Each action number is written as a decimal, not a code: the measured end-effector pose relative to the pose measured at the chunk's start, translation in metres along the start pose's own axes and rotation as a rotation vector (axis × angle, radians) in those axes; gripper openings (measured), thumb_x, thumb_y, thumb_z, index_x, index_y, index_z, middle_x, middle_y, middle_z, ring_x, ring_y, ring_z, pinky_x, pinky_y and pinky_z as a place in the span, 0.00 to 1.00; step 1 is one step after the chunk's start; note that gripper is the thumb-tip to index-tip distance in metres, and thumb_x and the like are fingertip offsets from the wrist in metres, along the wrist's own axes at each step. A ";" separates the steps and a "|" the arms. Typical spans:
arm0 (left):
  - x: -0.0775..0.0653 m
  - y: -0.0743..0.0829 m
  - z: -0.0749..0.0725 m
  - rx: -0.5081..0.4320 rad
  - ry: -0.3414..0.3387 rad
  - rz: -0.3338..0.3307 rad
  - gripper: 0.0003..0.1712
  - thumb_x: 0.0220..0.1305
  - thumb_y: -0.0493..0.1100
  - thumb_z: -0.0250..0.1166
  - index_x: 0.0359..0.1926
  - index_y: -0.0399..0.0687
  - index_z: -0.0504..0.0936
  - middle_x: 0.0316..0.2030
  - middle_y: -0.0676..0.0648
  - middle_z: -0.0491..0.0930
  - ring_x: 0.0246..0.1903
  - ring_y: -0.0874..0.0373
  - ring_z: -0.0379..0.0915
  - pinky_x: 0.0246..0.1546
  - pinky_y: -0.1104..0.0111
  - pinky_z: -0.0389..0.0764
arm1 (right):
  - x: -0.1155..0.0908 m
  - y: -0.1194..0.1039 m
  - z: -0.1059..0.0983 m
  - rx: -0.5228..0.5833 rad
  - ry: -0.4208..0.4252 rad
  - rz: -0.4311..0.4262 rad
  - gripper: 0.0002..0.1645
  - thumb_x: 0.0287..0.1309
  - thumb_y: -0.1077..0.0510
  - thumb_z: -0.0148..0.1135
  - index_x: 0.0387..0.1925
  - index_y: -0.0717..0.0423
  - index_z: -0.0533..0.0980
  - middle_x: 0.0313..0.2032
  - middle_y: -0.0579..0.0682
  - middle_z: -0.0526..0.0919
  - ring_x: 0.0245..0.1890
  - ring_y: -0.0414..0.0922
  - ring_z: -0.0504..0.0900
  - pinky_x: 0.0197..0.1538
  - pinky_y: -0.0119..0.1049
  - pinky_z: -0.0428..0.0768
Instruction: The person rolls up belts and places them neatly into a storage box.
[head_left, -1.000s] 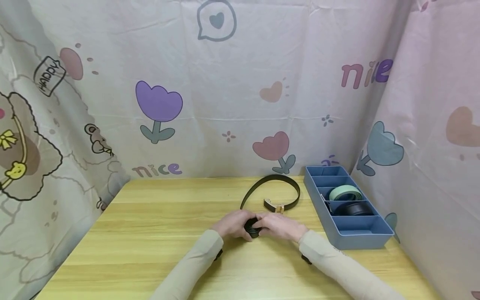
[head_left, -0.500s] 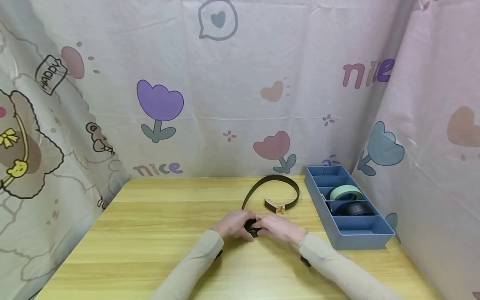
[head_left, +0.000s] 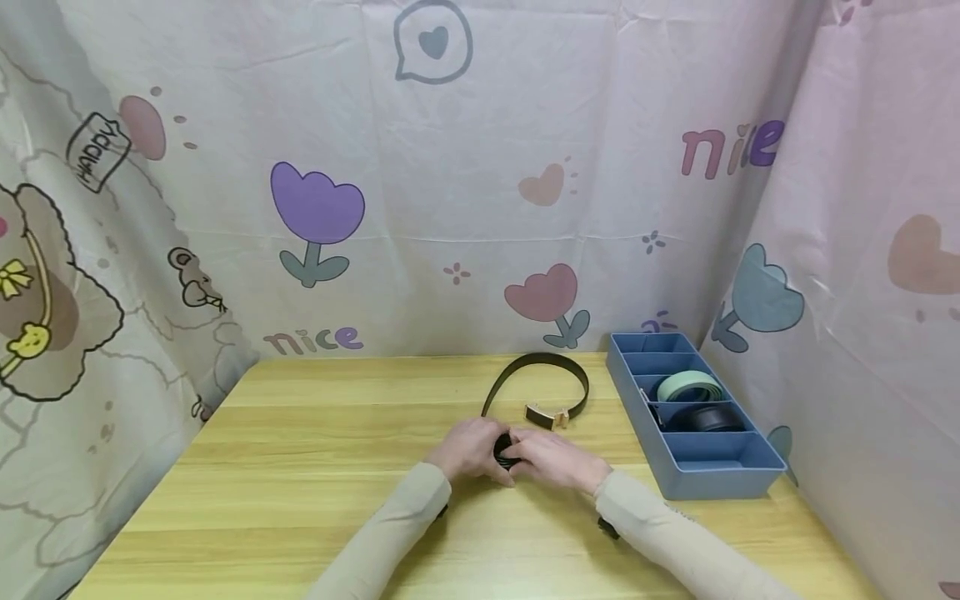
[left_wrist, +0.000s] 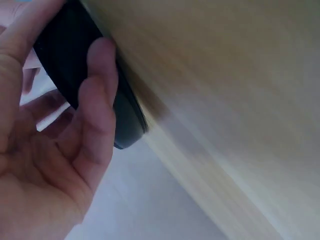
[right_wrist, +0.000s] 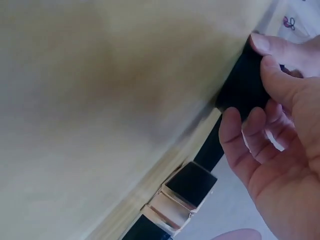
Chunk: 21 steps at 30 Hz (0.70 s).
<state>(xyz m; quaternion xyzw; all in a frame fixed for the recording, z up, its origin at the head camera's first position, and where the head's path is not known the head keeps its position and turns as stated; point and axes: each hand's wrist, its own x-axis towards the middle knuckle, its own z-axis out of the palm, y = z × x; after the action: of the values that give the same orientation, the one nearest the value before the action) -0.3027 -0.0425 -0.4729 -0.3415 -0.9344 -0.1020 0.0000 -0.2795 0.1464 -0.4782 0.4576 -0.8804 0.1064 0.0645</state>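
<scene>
A black belt (head_left: 537, 358) is partly wound into a tight coil on the table, and its loose length curves behind the hands in a loop. At the loop's end is a gold-edged buckle (head_left: 550, 417). My left hand (head_left: 468, 450) grips the coil from the left, fingers and thumb around its side; the left wrist view shows them on the black coil (left_wrist: 67, 50). From the right, my right hand (head_left: 558, 458) pinches the same coil. In the right wrist view the strap runs from the coil (right_wrist: 242, 85) towards the buckle (right_wrist: 172, 207).
At the right stands a blue divided box (head_left: 727, 485). One compartment holds a rolled mint-green belt (head_left: 688, 380), another a rolled black belt (head_left: 712, 418). A patterned curtain (head_left: 435, 208) hangs behind and at both sides of the wooden table (head_left: 300, 500).
The belt's loose loop has become a little smaller and its right side has shifted left. The buckle has turned slightly. Both hands have stayed on the coil with small movements.
</scene>
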 end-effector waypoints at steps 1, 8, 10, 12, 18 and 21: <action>-0.001 0.000 0.000 0.005 -0.004 0.009 0.30 0.35 0.66 0.79 0.39 0.61 0.80 0.35 0.58 0.78 0.33 0.64 0.71 0.36 0.69 0.73 | 0.000 0.000 0.000 -0.004 0.010 -0.006 0.09 0.61 0.52 0.64 0.43 0.45 0.83 0.43 0.41 0.81 0.45 0.36 0.78 0.52 0.31 0.78; -0.002 -0.007 -0.002 -0.116 -0.080 0.084 0.26 0.45 0.50 0.80 0.47 0.61 0.80 0.45 0.56 0.78 0.44 0.62 0.74 0.50 0.66 0.75 | -0.002 0.009 -0.003 0.011 -0.022 -0.027 0.10 0.63 0.55 0.63 0.46 0.45 0.83 0.50 0.46 0.80 0.51 0.38 0.77 0.56 0.34 0.76; 0.000 -0.007 -0.003 -0.160 -0.096 0.071 0.27 0.43 0.46 0.80 0.47 0.62 0.80 0.45 0.56 0.80 0.43 0.63 0.74 0.50 0.67 0.75 | -0.002 0.012 -0.003 0.013 -0.038 -0.032 0.11 0.63 0.55 0.63 0.47 0.45 0.82 0.49 0.46 0.80 0.50 0.38 0.76 0.56 0.33 0.76; 0.001 -0.006 -0.002 -0.189 -0.082 0.050 0.29 0.40 0.46 0.81 0.46 0.63 0.81 0.41 0.57 0.82 0.39 0.64 0.74 0.46 0.69 0.75 | -0.003 0.013 -0.004 0.007 -0.049 -0.026 0.12 0.62 0.55 0.64 0.48 0.45 0.82 0.48 0.45 0.79 0.48 0.37 0.76 0.55 0.32 0.75; 0.002 0.006 0.001 -0.069 0.022 -0.010 0.24 0.32 0.58 0.82 0.30 0.62 0.79 0.27 0.62 0.78 0.28 0.66 0.71 0.33 0.71 0.75 | -0.005 0.004 -0.003 -0.037 -0.014 0.002 0.13 0.62 0.50 0.64 0.48 0.43 0.83 0.46 0.41 0.79 0.47 0.35 0.76 0.55 0.31 0.76; 0.000 0.007 0.001 -0.010 0.046 -0.001 0.24 0.32 0.62 0.81 0.28 0.62 0.78 0.26 0.62 0.78 0.27 0.67 0.71 0.31 0.71 0.74 | -0.005 0.004 -0.004 -0.022 0.004 -0.018 0.13 0.63 0.51 0.63 0.48 0.44 0.83 0.44 0.41 0.80 0.45 0.36 0.77 0.53 0.32 0.77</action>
<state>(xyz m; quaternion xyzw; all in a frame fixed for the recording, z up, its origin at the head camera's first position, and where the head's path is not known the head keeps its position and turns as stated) -0.2979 -0.0368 -0.4726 -0.3386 -0.9338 -0.1145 0.0196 -0.2797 0.1538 -0.4764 0.4647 -0.8772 0.0971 0.0722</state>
